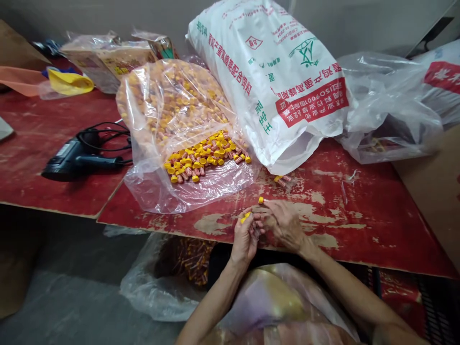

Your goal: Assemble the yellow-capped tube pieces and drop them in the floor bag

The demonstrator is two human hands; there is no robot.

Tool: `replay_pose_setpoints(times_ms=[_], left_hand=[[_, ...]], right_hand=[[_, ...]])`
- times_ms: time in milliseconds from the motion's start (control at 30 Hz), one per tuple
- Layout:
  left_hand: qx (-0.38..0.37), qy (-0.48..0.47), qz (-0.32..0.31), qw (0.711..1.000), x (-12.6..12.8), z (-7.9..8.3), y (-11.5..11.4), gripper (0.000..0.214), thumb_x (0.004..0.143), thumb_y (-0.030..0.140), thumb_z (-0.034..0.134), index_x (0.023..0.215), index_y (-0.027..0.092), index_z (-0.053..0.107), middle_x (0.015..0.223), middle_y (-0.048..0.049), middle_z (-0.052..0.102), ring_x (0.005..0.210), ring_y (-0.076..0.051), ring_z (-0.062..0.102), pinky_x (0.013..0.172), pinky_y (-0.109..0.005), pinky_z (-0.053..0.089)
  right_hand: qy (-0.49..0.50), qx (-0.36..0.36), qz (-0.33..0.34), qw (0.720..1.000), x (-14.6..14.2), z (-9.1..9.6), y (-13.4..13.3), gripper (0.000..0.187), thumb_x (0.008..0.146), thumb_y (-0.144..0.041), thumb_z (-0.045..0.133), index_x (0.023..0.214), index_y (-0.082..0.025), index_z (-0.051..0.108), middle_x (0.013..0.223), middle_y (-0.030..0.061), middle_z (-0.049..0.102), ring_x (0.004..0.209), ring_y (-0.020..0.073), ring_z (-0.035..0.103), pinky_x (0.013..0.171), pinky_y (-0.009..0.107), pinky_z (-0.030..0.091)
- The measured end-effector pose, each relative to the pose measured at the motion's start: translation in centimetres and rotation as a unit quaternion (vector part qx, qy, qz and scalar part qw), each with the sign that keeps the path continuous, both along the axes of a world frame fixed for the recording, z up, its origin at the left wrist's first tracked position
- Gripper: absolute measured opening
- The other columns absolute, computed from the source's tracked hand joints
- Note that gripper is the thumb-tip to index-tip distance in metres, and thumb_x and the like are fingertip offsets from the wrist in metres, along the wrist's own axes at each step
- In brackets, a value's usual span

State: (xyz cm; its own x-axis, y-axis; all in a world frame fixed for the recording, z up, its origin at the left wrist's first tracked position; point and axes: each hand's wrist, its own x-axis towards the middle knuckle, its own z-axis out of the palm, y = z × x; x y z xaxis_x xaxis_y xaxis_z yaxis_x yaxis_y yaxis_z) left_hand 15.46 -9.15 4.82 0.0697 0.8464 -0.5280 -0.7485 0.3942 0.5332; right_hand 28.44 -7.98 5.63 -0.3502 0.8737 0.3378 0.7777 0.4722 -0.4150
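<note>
My left hand (245,238) pinches a small yellow-capped tube (245,217) between its fingertips, above the front edge of the worn red table (334,215). My right hand (282,224) sits beside it, fingers curled toward the left hand; whether they hold anything is hidden. Just past those fingertips, a loose yellow-capped tube (260,200) lies on the board. A heap of red tubes with yellow caps (204,158) spills over a clear plastic bag (172,110) packed with more. A few similar tubes (282,180) lie by the white sack's base.
A large white printed woven sack (269,72) and a clear bag (384,115) stand behind. A black heat gun with its cord (81,158) lies on the neighbouring red board. Below the table edge, a plastic bag (154,287) holds more red tubes (190,258).
</note>
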Motion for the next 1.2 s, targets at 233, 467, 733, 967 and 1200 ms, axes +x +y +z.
replay_pose_setpoints(times_ms=[233,467,733,967,1200], left_hand=[[-0.006,-0.037,-0.026,0.999,-0.5,-0.5,0.1,0.042,0.062,0.016,0.075,0.098,0.015,0.054,0.08,-0.0038,0.068,0.059,-0.012,0.062,0.051,-0.022,0.051],[-0.021,-0.011,-0.046,0.999,-0.2,-0.4,0.4,0.041,0.065,0.02,0.075,0.098,0.015,0.053,0.077,-0.0037,0.068,0.055,-0.012,0.062,0.049,-0.021,0.051],[-0.021,-0.011,-0.047,0.999,0.4,-0.6,0.7,0.043,0.064,0.024,0.079,0.098,0.016,0.053,0.074,-0.0017,0.066,0.055,-0.012,0.062,0.05,-0.022,0.051],[0.007,-0.079,0.008,0.997,0.8,-0.2,0.5,0.042,0.062,0.029,0.082,0.095,0.017,0.059,0.084,-0.0024,0.067,0.072,-0.014,0.065,0.065,-0.024,0.054],[-0.01,-0.08,-0.011,0.997,-0.2,-0.5,1.0,0.047,0.058,0.02,0.081,0.098,0.019,0.058,0.076,0.0015,0.064,0.06,-0.011,0.061,0.057,-0.024,0.051]], right_hand=[[-0.242,-0.111,-0.004,0.964,1.9,0.3,3.4,0.027,0.097,-0.026,0.036,0.111,-0.018,0.057,0.102,0.0102,0.058,0.086,0.0199,0.051,0.075,0.031,0.034],[-0.337,-0.205,-0.001,0.919,4.7,2.9,2.7,0.019,0.093,-0.027,0.043,0.094,-0.016,0.058,0.08,0.008,0.063,0.07,0.0182,0.056,0.062,0.028,0.028],[-0.283,-0.174,0.011,0.943,5.6,0.8,3.7,0.018,0.093,-0.026,0.041,0.088,-0.016,0.055,0.071,0.0052,0.06,0.062,0.0156,0.053,0.058,0.027,0.026],[-0.059,-0.037,-0.028,0.997,0.6,0.7,-0.1,0.025,0.096,-0.028,0.035,0.104,-0.015,0.054,0.091,0.0089,0.062,0.08,0.018,0.057,0.068,0.027,0.04],[-0.05,0.015,-0.083,0.995,1.4,1.1,2.0,0.027,0.095,-0.028,0.038,0.108,-0.014,0.057,0.104,0.0115,0.06,0.094,0.0205,0.054,0.08,0.03,0.042]])
